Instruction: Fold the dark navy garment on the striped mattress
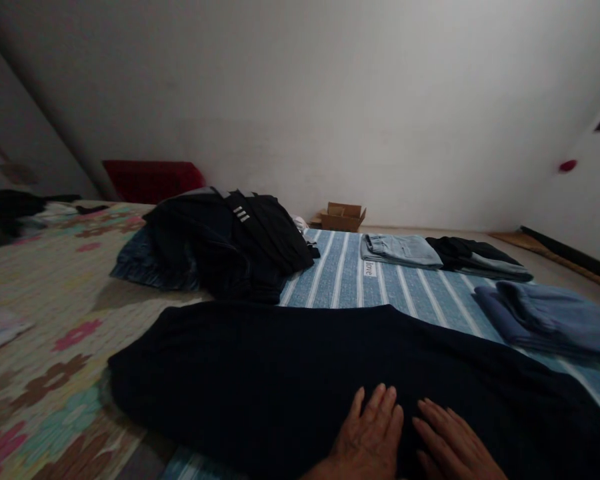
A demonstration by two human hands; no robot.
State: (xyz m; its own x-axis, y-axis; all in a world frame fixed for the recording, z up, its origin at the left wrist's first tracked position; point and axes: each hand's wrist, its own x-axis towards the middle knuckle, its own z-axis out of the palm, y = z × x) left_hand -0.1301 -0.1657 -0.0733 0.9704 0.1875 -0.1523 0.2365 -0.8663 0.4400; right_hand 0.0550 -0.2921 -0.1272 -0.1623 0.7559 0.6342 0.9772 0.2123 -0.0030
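Head view: the dark garment is laid lengthwise left to right, across the left edge of the striped cover onto the floral cover, under the flat, ungrasping left hand, which is placed nearer that edge, and the flat right hand.

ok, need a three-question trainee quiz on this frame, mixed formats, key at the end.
1. True or false: the left hand and the right hand both rest on the dark navy cloth garment.
2. Where is the open brown cardboard box? a) between the hands; b) beyond the far edge of the blue-and-white striped cloth; c) on the navy garment.
3. Fill in: in the picture, the rumpled heap of dark clothes lies to the ____ of the folded pale-blue denim garment.
Key: 1 true; 2 b; 3 left.
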